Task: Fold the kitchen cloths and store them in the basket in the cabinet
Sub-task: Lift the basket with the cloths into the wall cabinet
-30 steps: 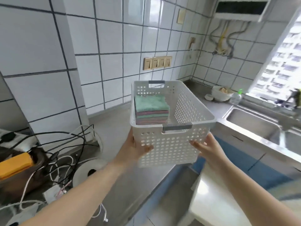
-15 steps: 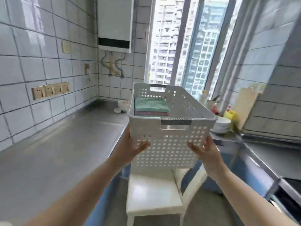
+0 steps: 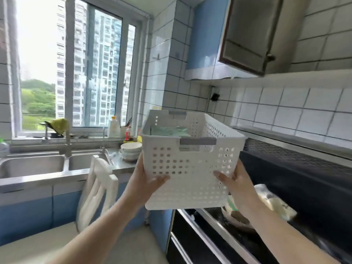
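At the centre of the view, the left hand (image 3: 146, 184) and the right hand (image 3: 235, 184) gripped the white basket (image 3: 190, 168) by its lower corners, thumbs pressed on the front wall, and held it in the air. Inside the basket lay the folded cloths (image 3: 168, 131), green on top. Behind, at 9 o'clock, was the steel sink (image 3: 32, 165), with stacked bowls (image 3: 131, 150) nearer the basket. At 1 o'clock hung the cabinet (image 3: 249, 35), its door open.
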{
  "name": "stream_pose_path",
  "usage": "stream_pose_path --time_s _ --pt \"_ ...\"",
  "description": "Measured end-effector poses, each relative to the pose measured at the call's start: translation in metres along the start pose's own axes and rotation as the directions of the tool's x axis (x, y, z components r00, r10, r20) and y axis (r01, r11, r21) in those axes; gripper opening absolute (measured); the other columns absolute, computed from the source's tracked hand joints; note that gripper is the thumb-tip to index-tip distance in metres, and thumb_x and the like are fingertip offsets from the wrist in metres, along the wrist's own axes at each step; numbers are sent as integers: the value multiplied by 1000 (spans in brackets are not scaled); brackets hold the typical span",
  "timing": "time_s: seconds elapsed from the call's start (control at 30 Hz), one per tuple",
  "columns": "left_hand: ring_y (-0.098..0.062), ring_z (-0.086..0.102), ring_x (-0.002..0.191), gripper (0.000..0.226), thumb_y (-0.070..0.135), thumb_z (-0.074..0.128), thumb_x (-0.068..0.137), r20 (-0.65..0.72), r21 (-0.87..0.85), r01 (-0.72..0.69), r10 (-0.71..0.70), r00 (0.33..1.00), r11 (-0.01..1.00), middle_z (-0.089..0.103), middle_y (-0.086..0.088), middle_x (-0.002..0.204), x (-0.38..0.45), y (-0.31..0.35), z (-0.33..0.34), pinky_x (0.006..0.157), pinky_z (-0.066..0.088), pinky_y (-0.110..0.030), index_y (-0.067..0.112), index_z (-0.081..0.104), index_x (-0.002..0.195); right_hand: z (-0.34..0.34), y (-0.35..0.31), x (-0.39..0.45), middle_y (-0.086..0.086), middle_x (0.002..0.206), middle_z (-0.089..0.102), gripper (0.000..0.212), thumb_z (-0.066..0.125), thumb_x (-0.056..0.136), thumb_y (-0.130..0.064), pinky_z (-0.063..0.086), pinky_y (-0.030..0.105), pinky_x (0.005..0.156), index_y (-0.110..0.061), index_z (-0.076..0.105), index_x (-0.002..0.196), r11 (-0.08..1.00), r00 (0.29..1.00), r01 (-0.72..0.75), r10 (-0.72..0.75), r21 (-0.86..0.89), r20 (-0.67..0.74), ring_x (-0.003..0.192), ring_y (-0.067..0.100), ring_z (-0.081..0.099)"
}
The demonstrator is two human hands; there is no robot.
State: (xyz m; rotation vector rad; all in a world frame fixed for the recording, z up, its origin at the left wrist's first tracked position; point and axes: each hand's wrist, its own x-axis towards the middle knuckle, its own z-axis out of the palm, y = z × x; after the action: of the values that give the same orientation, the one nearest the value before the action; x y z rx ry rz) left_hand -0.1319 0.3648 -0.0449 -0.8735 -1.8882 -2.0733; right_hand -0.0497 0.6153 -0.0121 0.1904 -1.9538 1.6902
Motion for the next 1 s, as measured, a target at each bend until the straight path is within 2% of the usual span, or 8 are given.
stream_pose_path --time_s 0.1,0.2,0.33,0.47,0.63,0.8,0.9,1.0 --pt "4 64 94 66 14 79 73 70 -79 -33 39 997 996 66 24 103 18 6 83 64 53 -11 60 46 107 -78 -20 -7 -11 112 67 74 81 58 -36 54 27 75 -34 49 125 998 993 -18 11 -59 -119 101 11 66" --pt "-2 65 97 64 18 80 70 132 -186 -52 78 988 981 67 16 108 33 20 145 67 54 -14 51 48 114 -135 -41 -12 -15 111 67 76 81 53 -42 56 30 75 -39 50 123 995 980 -13 -8 -103 -199 100 8 66" --pt "-13 67 101 61 26 79 67 230 -313 -59 136 964 948 68 7 112 59 41 214 71 58 -28 44 50 117 -197 -76 -18 -12 107 69 68 80 54 -39 57 23 65 -38 54 116 989 954 30 -72 -146 -291 95 8 68" --pt "-16 68 99 60 34 82 64 293 -385 -66 190 937 920 69 6 112 94 72 265 72 58 -36 44 51 114 -242 -118 -3 -6 107 69 66 79 57 -42 56 37 79 -38 53 117 967 915 71 -161 -246 -370 98 15 67" --pt "-18 70 94 68 35 82 59 350 -416 -128 288 892 901 71 4 106 155 125 295 66 59 -38 32 50 118 -272 -168 36 -8 108 70 49 77 68 -33 59 38 73 -35 56 112 951 894 152 -249 -270 -372 94 14 69" --pt "-16 70 94 73 20 84 59 346 -436 -197 365 864 878 70 7 107 215 160 306 67 59 -40 31 48 122 -281 -207 87 -8 113 68 54 76 73 -30 58 37 73 -30 52 122 925 858 212 -331 -316 -392 97 15 68" --pt "-14 69 95 77 12 83 62 322 -475 -262 443 837 840 69 6 109 260 177 308 66 59 -38 29 44 126 -282 -230 125 -13 108 69 53 77 70 -35 58 34 68 -35 54 117 884 831 281 -419 -375 -366 95 11 69" --pt "-12 69 93 80 9 83 63 279 -515 -316 504 817 797 68 7 109 301 196 310 65 60 -35 30 41 128 -282 -250 165 -14 109 69 44 75 75 -31 57 39 76 -39 55 113 850 793 316 -480 -421 -375 97 12 68"
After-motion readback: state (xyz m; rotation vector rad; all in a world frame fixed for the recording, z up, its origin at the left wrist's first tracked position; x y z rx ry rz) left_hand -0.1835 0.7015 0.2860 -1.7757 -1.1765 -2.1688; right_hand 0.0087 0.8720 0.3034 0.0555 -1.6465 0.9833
